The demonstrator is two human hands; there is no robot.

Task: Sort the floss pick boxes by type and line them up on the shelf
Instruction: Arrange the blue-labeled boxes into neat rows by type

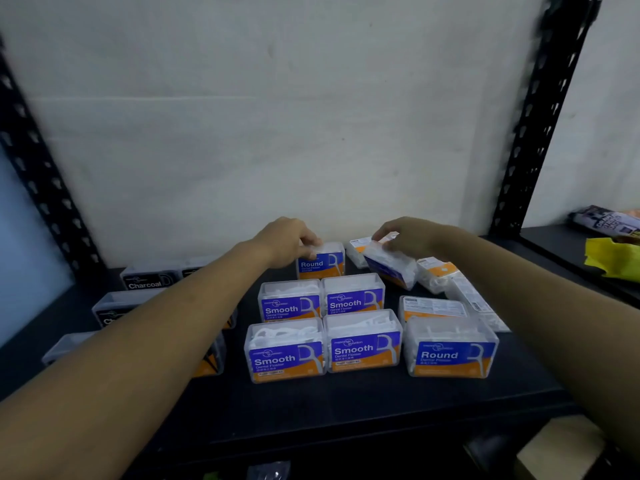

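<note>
Clear floss pick boxes stand on a black shelf. Several blue Smooth boxes form a square block in the middle. My left hand grips the top of an upright Round box at the back, behind that block. My right hand holds a tilted blue box lifted off the shelf at the back right. Another Round box stands at the front right. Black Charcoal boxes sit on the left, partly hidden by my left forearm.
Several boxes lie on their sides or backs at the right, under my right forearm. Black slotted uprights frame the shelf against a white wall. A neighbouring shelf at the right holds a yellow packet and a printed bag.
</note>
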